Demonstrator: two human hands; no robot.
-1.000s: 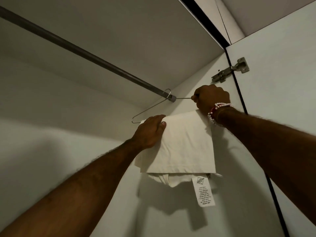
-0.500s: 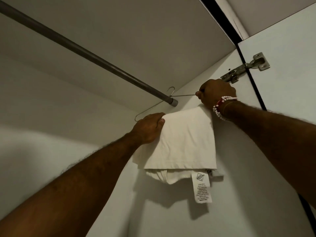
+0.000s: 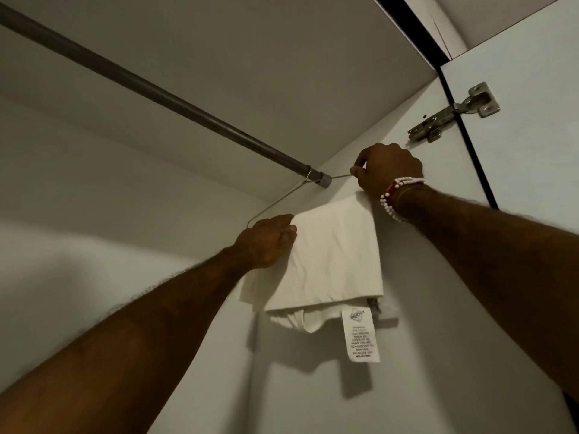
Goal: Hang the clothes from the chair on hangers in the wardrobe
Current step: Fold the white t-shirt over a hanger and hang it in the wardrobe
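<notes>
Head cam: right hand point(image 3: 388, 172) pinches the wire hanger point(image 3: 272, 203), left hand point(image 3: 266, 242) curls round the folded cream garment point(image 3: 332, 258) draped over it. Hook's right at the rod point(image 3: 156, 92) end, so I'd slide it inward before letting go.

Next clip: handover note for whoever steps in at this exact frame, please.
Left hand: grips the top left corner of the white garment.
Right hand: pinches the wire hanger by its right arm.
Things: garment folded over the hanger; hook looped on the wardrobe rod near its right end.
Done: this garment is on a hanger, on the rod.
Left: release both hands; other clothes and the chair are out of view.
</notes>
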